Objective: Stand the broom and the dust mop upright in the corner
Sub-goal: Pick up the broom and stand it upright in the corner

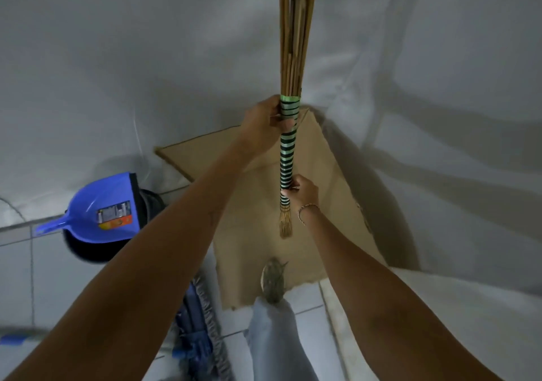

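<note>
1. The broom (289,134) is held in front of the wall corner, above the cardboard sheet (258,234) on the floor.
2. Left hand (264,122) is clamped on the upper wrapped handle; right hand (303,191) is clamped lower down, nearer the butt.
3. Long axis is near vertical: bristles point up, butt points down, clear of the cardboard.
4. The dust mop (202,330) lies flat on the floor, below the left forearm.

dustpan (99,210) left of cardboard (255,204)
</note>
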Demonstrator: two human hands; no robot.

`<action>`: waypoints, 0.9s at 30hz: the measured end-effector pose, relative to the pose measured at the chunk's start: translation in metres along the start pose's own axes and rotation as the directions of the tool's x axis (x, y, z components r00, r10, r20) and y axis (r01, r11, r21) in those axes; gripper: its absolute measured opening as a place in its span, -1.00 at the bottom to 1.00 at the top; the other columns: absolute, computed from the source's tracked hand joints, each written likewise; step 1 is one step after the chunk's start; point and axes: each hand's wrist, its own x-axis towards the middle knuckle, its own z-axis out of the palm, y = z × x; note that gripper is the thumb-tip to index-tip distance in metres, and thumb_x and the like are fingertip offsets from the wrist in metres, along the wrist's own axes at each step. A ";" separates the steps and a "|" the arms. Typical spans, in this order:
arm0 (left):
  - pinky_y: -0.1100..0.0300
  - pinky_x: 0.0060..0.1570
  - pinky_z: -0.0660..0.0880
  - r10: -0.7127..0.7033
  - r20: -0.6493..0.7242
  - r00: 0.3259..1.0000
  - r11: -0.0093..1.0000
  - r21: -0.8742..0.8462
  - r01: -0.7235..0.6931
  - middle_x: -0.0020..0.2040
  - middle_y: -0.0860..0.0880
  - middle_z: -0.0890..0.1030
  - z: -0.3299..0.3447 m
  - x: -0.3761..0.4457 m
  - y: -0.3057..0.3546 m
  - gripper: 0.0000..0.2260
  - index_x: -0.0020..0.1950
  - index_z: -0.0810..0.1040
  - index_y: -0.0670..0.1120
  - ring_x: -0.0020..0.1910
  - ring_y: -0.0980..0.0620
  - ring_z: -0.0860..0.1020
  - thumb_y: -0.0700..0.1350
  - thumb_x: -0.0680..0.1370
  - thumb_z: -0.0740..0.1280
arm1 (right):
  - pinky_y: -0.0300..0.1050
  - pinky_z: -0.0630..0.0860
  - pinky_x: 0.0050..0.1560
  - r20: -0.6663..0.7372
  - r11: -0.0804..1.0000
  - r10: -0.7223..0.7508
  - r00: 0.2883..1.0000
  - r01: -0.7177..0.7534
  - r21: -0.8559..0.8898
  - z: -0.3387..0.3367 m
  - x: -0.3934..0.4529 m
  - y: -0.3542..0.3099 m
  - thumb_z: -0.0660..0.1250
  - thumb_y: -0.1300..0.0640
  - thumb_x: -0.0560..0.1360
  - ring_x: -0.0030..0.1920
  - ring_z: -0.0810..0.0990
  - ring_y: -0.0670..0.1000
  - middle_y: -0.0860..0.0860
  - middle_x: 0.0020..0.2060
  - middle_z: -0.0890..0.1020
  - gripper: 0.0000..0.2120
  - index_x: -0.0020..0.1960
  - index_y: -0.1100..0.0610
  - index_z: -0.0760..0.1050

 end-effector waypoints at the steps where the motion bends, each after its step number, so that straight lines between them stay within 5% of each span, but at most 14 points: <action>1: -0.07 0.25 0.51 0.000 -0.021 1.000 0.999 0.034 0.001 0.11 -0.22 0.63 0.006 0.018 -0.007 -0.72 0.18 0.50 -0.24 0.12 -0.16 0.60 -0.33 0.47 0.34 | -0.04 0.57 0.12 0.005 1.000 0.002 1.000 -0.002 0.000 0.002 0.021 0.002 0.43 0.32 0.36 0.02 0.65 0.14 0.19 0.00 0.68 -0.73 0.06 0.28 0.57; 5: 0.56 -0.06 0.49 0.004 -0.078 0.997 0.993 0.119 0.005 -0.06 0.04 0.63 0.033 0.072 -0.046 -0.74 0.13 0.54 -0.14 -0.05 0.11 0.60 -0.25 0.44 0.39 | -0.04 0.54 0.14 0.024 0.999 0.053 0.998 -0.053 0.012 0.019 0.088 0.020 0.42 0.33 0.38 0.05 0.63 0.17 0.22 0.01 0.68 -0.75 0.05 0.30 0.56; 7: 0.68 -0.19 0.41 0.010 -0.104 0.995 0.995 0.102 0.001 -0.08 0.05 0.62 0.048 0.095 -0.071 -0.72 0.12 0.55 -0.16 -0.08 0.13 0.59 -0.27 0.42 0.41 | -0.04 0.52 0.11 0.010 0.997 0.079 0.997 -0.079 0.024 0.031 0.120 0.033 0.40 0.32 0.39 0.05 0.63 0.17 0.21 0.01 0.68 -0.78 0.04 0.29 0.56; 11: 0.53 -0.09 0.47 -0.015 -0.178 0.984 0.999 0.049 0.024 0.02 -0.06 0.69 0.073 0.123 -0.116 -0.65 0.14 0.56 -0.17 -0.05 0.11 0.64 -0.25 0.37 0.47 | -0.11 0.49 0.07 -0.035 0.983 0.140 0.990 -0.134 0.126 0.050 0.165 0.056 0.37 0.32 0.43 0.07 0.63 0.17 0.23 0.02 0.67 -0.77 0.08 0.30 0.56; 14: 0.60 -0.21 0.48 -0.050 -0.246 0.968 0.998 -0.053 0.038 -0.06 0.00 0.67 0.088 0.133 -0.129 -0.60 0.13 0.57 -0.17 -0.21 0.34 0.59 -0.21 0.32 0.53 | -0.09 0.49 0.12 -0.072 0.980 0.149 0.986 -0.137 0.143 0.050 0.173 0.070 0.33 0.26 0.48 0.11 0.61 0.15 0.18 0.07 0.66 -0.73 0.17 0.25 0.53; 22: 0.09 0.15 0.59 -0.044 -0.302 0.952 0.987 -0.161 -0.005 0.08 -0.10 0.68 0.096 0.146 -0.119 -0.54 0.17 0.55 -0.16 0.06 0.04 0.65 -0.19 0.31 0.55 | -0.21 0.43 0.13 -0.084 0.989 0.108 0.991 -0.098 0.113 0.033 0.182 0.065 0.18 0.20 0.57 0.23 0.54 0.09 0.12 0.21 0.59 -0.67 0.32 0.16 0.44; 27: 0.01 0.24 0.54 -0.033 -0.242 0.970 0.994 -0.106 0.007 0.16 -0.12 0.63 0.094 0.152 -0.119 -0.50 0.27 0.45 -0.17 0.15 -0.02 0.60 -0.21 0.37 0.50 | 0.01 0.45 0.32 -0.016 0.974 0.100 0.995 -0.094 0.205 0.033 0.191 0.047 0.11 0.30 0.55 0.25 0.52 0.10 0.11 0.25 0.57 -0.59 0.37 0.11 0.38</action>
